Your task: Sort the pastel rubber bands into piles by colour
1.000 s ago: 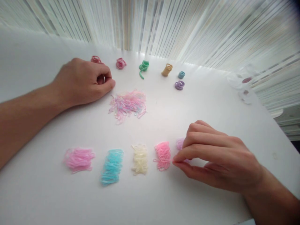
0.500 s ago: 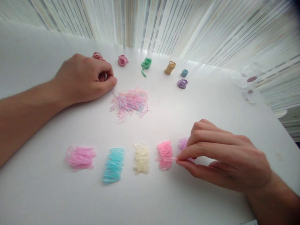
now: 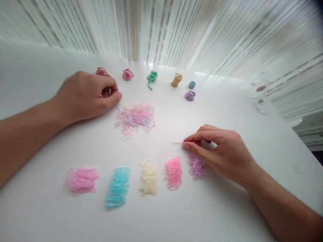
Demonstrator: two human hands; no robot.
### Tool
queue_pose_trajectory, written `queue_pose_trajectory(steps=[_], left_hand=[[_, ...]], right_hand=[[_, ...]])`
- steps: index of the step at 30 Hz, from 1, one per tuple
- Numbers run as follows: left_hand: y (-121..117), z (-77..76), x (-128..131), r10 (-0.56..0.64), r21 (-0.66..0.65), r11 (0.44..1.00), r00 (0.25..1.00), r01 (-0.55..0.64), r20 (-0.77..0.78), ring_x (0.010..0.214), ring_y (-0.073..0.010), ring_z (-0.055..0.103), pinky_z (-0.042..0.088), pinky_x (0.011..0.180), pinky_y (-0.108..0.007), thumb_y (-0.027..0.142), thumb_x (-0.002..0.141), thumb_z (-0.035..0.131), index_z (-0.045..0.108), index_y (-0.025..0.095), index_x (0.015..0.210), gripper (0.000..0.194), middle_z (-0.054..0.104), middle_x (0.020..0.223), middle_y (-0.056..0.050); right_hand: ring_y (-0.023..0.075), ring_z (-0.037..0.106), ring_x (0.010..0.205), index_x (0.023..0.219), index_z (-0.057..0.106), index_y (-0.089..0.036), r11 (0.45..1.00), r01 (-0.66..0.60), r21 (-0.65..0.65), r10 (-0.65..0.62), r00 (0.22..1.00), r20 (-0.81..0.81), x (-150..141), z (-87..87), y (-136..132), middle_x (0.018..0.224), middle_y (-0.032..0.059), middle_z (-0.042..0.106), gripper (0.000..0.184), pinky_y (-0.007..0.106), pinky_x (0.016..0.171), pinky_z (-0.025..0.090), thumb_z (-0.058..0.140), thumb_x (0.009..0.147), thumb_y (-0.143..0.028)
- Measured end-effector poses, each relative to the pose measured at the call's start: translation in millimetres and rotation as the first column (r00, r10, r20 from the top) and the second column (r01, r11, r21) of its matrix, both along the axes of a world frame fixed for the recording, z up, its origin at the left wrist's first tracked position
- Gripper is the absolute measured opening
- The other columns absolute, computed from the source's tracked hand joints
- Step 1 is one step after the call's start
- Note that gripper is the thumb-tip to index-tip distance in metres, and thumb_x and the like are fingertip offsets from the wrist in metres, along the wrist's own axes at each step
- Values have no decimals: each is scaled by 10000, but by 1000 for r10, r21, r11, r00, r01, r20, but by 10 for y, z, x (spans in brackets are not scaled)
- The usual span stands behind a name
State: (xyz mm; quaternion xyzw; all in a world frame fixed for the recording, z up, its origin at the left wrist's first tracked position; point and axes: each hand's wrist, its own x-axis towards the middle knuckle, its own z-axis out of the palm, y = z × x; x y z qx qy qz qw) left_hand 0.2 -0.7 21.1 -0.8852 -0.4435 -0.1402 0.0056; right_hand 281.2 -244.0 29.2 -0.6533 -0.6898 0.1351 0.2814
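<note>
A thin pale pink rubber band point(image 3: 178, 143) is pinched between the thumb and index finger of my right hand point(image 3: 222, 151), raised near the purple band pile point(image 3: 197, 167). My left hand point(image 3: 87, 95) rests on the table with its fingers curled and thumb close to the index finger; nothing shows in it. Just below its fingertips lies a loose heap of mixed pastel rubber bands point(image 3: 136, 117). Sorted piles line the front: pink-lilac point(image 3: 83, 180), turquoise point(image 3: 118, 188), cream point(image 3: 148, 178) and bright pink point(image 3: 173, 173).
Along the back of the white table point(image 3: 63, 218) stand small coils: red point(image 3: 101, 71), pink point(image 3: 128, 74), green point(image 3: 152, 79), tan point(image 3: 176, 80), blue point(image 3: 192, 84) and purple point(image 3: 190, 95). A string curtain point(image 3: 141, 30) hangs behind. Clear plastic pieces point(image 3: 259, 104) lie at the right.
My right hand has moved up and away from the bright pink pile, carrying the rubber band, uncovering more of the purple pile. My left hand stays in place; the whole view has shifted slightly.
</note>
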Motion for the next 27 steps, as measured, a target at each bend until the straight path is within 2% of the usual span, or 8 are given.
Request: queue_pose_trajectory(steps=[6,12,20,27], left_hand=[[23,-5,-11,-3,-6,1000,1000,3,-2,718,-217,569,351,732,-354,531,855,464,685,238,844,367,675,806,-29],[16,1,-16,-8,-10,1000,1000,8,-3,734,-216,570,353,733,-353,540,856,456,660,245,834,360,676,815,-27],[-17,30,-8,-11,-33,999,1000,12,7,742,-226,574,366,744,-376,546,874,473,650,253,831,345,669,799,-37],[-38,37,3,-21,-22,1000,1000,20,-10,765,-243,615,405,768,-397,484,903,496,754,224,921,367,721,847,-62]], right_hand=[[140,612,633,891,890,-245,997,52,-59,-56,996,-72,48,9,34,740,9,751,59,302,581,451,840,909,-270],[136,602,611,893,892,-236,995,11,-103,-27,989,-149,73,2,66,751,25,754,92,289,544,428,836,912,-307],[162,686,706,859,826,-220,992,-105,-68,103,994,-38,71,-2,86,795,35,787,140,287,632,489,757,981,-208],[188,699,732,886,789,-231,989,-146,-28,145,989,-19,102,-72,63,823,44,782,175,322,671,524,730,1040,-288]])
